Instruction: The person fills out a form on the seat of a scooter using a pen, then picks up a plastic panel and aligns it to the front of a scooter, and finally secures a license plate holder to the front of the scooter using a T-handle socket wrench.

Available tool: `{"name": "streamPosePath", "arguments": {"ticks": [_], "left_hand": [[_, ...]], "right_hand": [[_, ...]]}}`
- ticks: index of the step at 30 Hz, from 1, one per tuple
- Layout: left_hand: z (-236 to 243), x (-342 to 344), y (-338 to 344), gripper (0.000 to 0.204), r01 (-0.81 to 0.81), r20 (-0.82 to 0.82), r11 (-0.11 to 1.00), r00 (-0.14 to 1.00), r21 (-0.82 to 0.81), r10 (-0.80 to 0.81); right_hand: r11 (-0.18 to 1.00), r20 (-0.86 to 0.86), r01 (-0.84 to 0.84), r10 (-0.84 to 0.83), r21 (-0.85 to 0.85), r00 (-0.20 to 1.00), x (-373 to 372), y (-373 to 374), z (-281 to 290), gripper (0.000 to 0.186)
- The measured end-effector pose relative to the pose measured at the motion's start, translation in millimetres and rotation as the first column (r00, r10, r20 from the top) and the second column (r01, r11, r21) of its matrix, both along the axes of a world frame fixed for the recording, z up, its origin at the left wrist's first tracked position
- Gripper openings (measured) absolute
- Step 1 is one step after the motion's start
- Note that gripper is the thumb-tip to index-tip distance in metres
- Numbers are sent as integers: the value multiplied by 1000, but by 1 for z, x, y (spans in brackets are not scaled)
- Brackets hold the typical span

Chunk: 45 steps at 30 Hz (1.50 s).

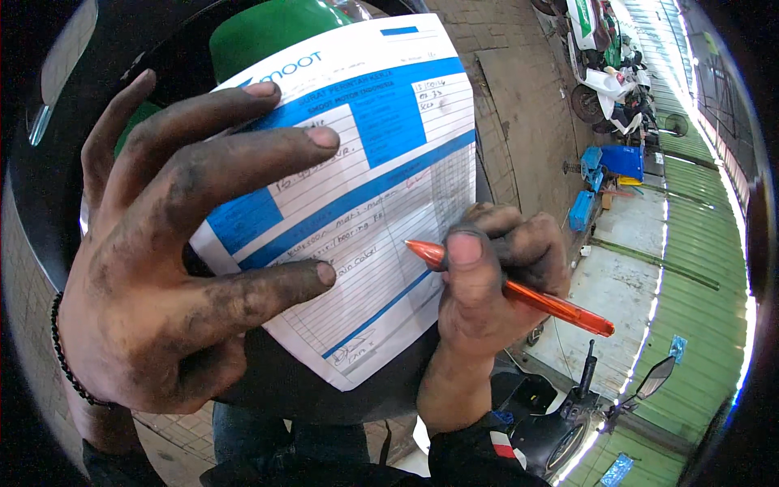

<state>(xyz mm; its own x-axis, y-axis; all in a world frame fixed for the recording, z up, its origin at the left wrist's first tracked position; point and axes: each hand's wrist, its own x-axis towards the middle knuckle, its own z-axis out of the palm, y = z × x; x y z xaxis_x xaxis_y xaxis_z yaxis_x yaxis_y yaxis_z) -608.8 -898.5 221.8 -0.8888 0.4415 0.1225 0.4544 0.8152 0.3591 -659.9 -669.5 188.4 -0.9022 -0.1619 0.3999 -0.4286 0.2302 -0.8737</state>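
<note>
Right hand (497, 280) holds orange pen (560, 308); left hand (162, 284) spreads over form (377, 276), seemingly touching it.

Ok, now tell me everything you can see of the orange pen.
The orange ballpoint pen is slim and glossy, with a tapered tip and a smooth, translucent-looking barrel that seems to be plastic. It is gripped between the thumb and fingers of the right hand, which hide its middle. It slants, tip toward the upper left, rear end toward the lower right. The tip is over the printed form; whether it touches the paper is unclear.
</note>
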Motion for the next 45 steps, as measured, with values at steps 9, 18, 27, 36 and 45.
{"name": "streamPosePath", "arguments": {"ticks": [9,18,27,36,45], "left_hand": [[-3,3,4,30,-30,-27,999,999,20,31],[-12,5,-6,32,-1,-33,998,999,57,2],[-10,1,-6,34,26,-25,998,999,53,-25],[1,1,2,39,-30,1,999,1000,23,30],[-6,3,-4,62,-110,-12,985,994,129,113]], "right_hand": [[998,-31,36,-38,-45,999,-1,-2,-3,42],[997,-6,74,-74,-4,997,1,-5,-2,42],[998,-80,53,-50,37,996,-1,-3,-5,40],[995,-55,91,-93,-31,994,0,-3,-4,38],[955,52,103,-93,-279,994,6,6,-9,47]]}}
